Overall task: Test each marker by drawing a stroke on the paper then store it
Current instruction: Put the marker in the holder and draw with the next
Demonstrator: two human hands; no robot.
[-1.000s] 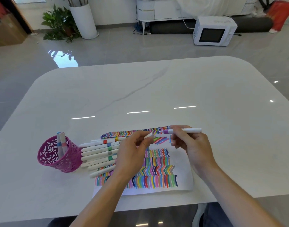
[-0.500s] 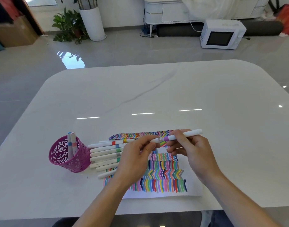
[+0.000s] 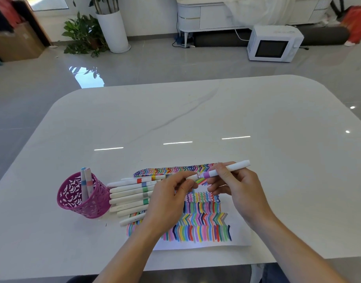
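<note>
My right hand [image 3: 239,188] holds a white marker with a purple band [image 3: 230,168] over the top of the paper [image 3: 242,238], its tip pointing left. My left hand [image 3: 167,199] pinches the marker's white cap [image 3: 192,177] right at that tip; whether the cap is seated I cannot tell. The paper is covered with rows of coloured strokes. Several capped white markers [image 3: 132,193] lie side by side on the paper's left edge, partly hidden by my left hand. A magenta cut-out pen cup [image 3: 98,209] stands to their left with two markers [image 3: 85,180] upright in it.
The white marble table [image 3: 216,119] stretches far beyond the paper, with its front edge just below my forearms. On the floor behind it stand a white microwave [image 3: 274,43], a potted plant [image 3: 83,35] and a white cabinet [image 3: 206,15].
The cap in my left hand and the marker in my right have come together; a second ago a small gap lay between them. The marker's rear end has tilted up.
</note>
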